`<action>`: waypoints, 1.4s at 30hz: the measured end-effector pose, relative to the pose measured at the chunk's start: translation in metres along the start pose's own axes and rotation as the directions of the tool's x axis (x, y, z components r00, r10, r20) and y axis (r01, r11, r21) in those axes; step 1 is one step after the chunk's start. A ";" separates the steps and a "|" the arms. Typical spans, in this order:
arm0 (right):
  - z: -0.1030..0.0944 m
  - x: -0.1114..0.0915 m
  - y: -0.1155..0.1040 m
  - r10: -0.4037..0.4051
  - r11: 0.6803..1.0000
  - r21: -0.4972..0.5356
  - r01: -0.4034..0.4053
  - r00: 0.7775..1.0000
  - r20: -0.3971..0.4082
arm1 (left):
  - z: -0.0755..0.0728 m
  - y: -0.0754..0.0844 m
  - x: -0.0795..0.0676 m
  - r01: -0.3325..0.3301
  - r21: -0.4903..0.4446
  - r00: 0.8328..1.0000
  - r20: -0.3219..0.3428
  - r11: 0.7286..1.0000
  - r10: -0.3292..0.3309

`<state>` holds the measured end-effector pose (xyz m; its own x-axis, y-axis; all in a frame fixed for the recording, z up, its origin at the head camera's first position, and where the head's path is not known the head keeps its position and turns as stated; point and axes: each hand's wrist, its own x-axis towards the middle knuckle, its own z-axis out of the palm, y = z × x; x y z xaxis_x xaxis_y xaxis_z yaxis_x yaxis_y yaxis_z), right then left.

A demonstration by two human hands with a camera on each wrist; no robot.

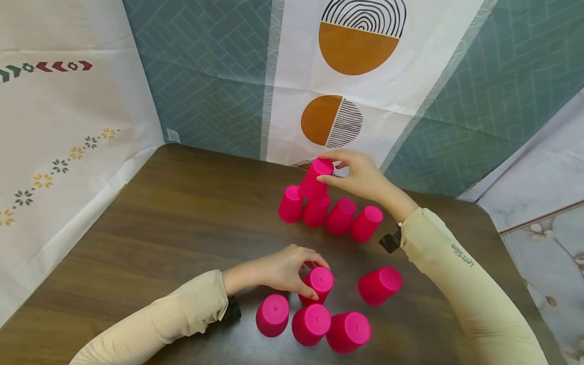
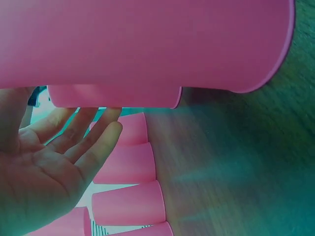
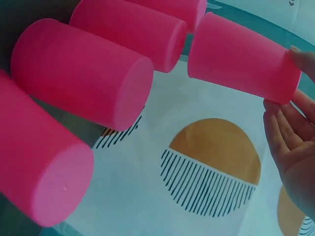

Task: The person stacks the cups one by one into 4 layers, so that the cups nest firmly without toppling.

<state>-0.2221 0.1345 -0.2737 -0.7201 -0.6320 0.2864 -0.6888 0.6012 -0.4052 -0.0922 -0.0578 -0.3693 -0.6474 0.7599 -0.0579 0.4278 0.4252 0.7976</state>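
Cups [image 1: 339, 217], pink and inverted, were arranged on the desk [image 1: 205, 203]. The right grip [image 1: 360, 175] was partly closed, thumb and fingers pinching an upper cup [image 1: 314, 182] near its base, over the left end of a far row [image 1: 290, 205] of four; contact beneath could not be determined. The left grip [image 1: 285, 268] was curved around a nearer cup [image 1: 322, 280], behind three front cups [image 1: 312, 324]. A lone cup [image 1: 380, 285] was positioned to its right, apart.

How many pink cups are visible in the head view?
10: four cups in the far row, one in the right hand above it, one in the left hand, three in the near row, one alone between the rows, on the right. Nested cups might be hidden.
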 end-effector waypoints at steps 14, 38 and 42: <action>0.012 0.011 0.001 0.043 0.998 0.040 -0.045 0.998 0.054 | -0.002 -0.002 -0.002 0.012 -0.025 1.000 0.013 1.000 -0.012; 0.004 -0.004 0.005 0.037 0.999 0.028 -0.040 0.996 0.086 | -0.002 0.002 0.002 0.004 0.009 1.000 0.024 1.000 -0.005; -0.002 -0.021 0.008 0.049 0.998 0.042 -0.051 0.997 0.061 | -0.007 0.003 0.005 -0.021 0.059 0.999 0.033 0.998 0.019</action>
<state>-0.2124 0.1536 -0.2813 -0.7464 -0.6307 0.2124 -0.6467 0.6120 -0.4552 -0.0984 -0.0562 -0.3631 -0.6180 0.7837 -0.0622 0.4782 0.4374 0.7616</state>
